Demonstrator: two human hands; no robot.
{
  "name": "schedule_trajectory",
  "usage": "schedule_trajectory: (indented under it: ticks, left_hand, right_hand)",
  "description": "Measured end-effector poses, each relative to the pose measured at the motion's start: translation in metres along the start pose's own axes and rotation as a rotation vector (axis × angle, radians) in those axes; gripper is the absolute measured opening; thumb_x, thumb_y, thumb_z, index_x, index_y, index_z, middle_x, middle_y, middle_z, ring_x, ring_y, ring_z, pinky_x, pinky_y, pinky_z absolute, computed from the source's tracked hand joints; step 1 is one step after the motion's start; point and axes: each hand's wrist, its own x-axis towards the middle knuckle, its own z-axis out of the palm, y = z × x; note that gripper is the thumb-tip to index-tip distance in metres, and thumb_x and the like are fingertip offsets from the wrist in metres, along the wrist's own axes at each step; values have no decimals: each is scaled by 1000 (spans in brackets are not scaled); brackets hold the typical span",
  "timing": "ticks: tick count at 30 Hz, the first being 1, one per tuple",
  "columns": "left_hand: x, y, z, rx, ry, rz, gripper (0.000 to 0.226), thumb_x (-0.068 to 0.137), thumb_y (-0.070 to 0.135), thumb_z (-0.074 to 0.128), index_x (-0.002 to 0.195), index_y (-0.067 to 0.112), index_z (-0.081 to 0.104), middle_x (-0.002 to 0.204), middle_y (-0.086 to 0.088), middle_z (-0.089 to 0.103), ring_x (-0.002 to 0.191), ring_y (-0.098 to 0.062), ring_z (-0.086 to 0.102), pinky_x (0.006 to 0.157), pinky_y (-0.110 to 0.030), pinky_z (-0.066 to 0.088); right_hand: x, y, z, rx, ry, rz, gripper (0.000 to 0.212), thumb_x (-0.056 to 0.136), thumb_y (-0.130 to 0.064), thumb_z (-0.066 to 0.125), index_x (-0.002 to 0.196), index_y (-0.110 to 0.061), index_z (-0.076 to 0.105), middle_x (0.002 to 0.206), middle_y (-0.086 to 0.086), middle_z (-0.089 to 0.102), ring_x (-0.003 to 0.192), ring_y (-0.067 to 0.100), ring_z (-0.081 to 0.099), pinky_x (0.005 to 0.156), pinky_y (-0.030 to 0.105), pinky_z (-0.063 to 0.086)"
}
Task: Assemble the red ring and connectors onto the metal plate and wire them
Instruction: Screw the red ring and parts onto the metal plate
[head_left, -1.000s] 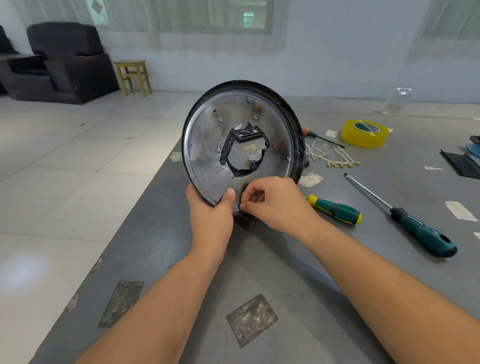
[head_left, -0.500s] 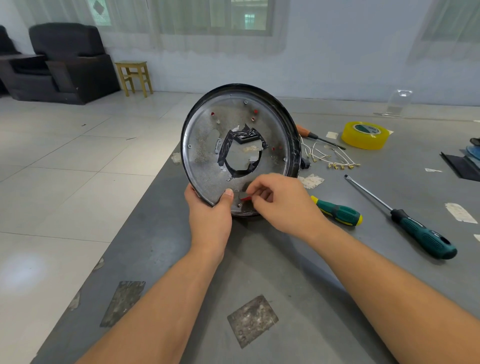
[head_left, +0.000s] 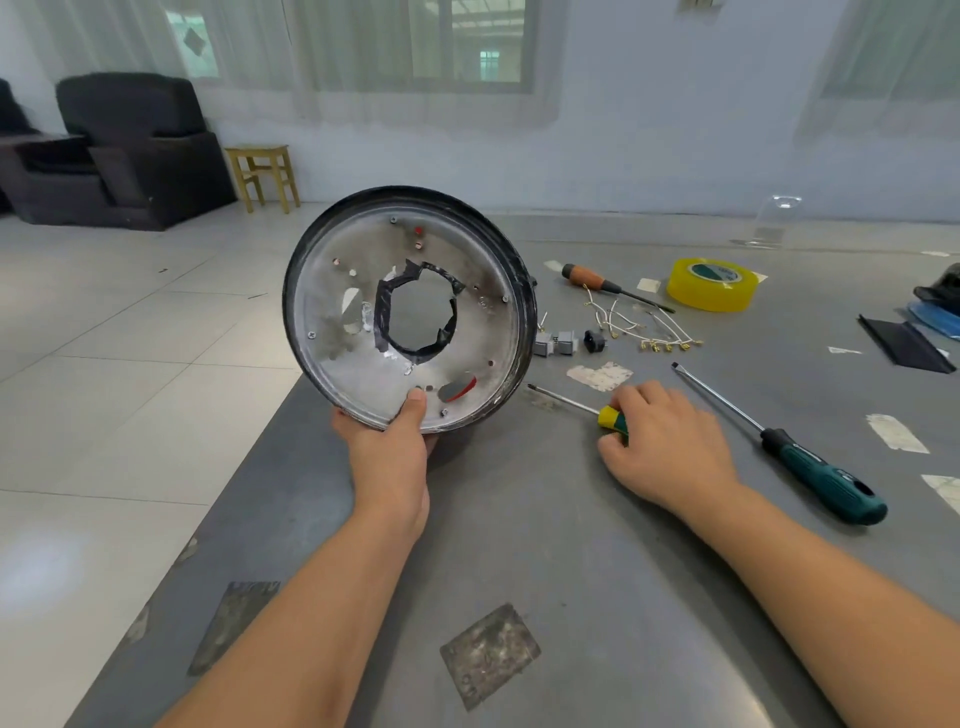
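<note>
So the left hand (head_left: 387, 447) has the metal plate (head_left: 410, 312) by its bottom edge, propped up on its rim near the left edge of the table (head_left: 519, 545) and tilted back a bit. That grip is a pinch on the rim: thumb flat on the inner face, pointing up, other fingers hidden behind. Forearm comes straight up from the bottom of the view.

The right hand (head_left: 665, 441) is down on the table off to the right of the plate, palm down, fingers curled round the yellow-green handle of the small screwdriver (head_left: 576, 408). Its shaft pokes out left from that grip toward the plate's lower edge. Can't tell if it's lifted or just lying there.

The plate is basically a shallow dish with a black rim, and there's a big round hole in the middle edged with black tape (head_left: 384, 317). Just right of the left thumb there's an oval slot with a bit of red (head_left: 465, 389) showing through, probably the red ring, but I can't say for sure.

Beyond the right hand: two grey connectors (head_left: 553, 343) and a small black part (head_left: 595, 341) just beside the plate's right rim, then a bunch of short wires (head_left: 644, 322). Further back, an orange-handled screwdriver (head_left: 587, 275) and a roll of yellow tape (head_left: 712, 285). Right of the right hand lies a long screwdriver (head_left: 810, 462) with a dark green handle.
</note>
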Motion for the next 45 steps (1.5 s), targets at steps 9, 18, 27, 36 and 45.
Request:
schedule_trajectory:
  ticks: [9, 18, 27, 36, 45]
  left_hand:
    - [0, 11, -6, -59, -68, -55, 51, 99, 3, 68, 136, 25, 41, 139, -8, 66, 120, -30, 70, 78, -45, 66]
    - [5, 13, -12, 3, -71, 12, 52, 98, -2, 69, 135, 25, 45, 134, -4, 67, 116, -25, 72, 81, -48, 65]
    - [14, 17, -19, 53, -33, 103, 47, 98, -7, 63, 128, 25, 44, 130, -2, 62, 107, -17, 73, 79, -45, 66]
    - [18, 14, -19, 121, -1, 117, 54, 100, -6, 61, 139, 23, 37, 124, 4, 62, 106, -16, 72, 73, -35, 65]
    - [18, 13, -18, 128, 13, 131, 59, 100, -6, 61, 144, 22, 34, 127, 4, 61, 104, -15, 71, 70, -32, 64]
  right_hand:
    - [3, 8, 9, 434, 131, -13, 28, 100, -22, 57, 126, -14, 64, 108, 5, 60, 99, 27, 57, 76, 30, 36]
    - [-18, -23, -6, 658, 295, -322, 32, 105, -25, 53, 134, -20, 66, 99, -1, 66, 88, 11, 58, 80, 16, 44]
    - [-26, -40, 3, 715, 140, -320, 28, 95, -15, 66, 121, -26, 70, 99, -5, 68, 91, 9, 58, 79, 12, 44]
    - [-29, -40, 3, 686, 102, -430, 30, 93, -18, 73, 121, -29, 75, 91, -14, 66, 85, -2, 57, 72, 5, 38]
    - [-27, -40, 9, 669, 107, -435, 30, 95, -22, 71, 123, -30, 74, 95, -14, 65, 88, -1, 58, 73, 4, 38]
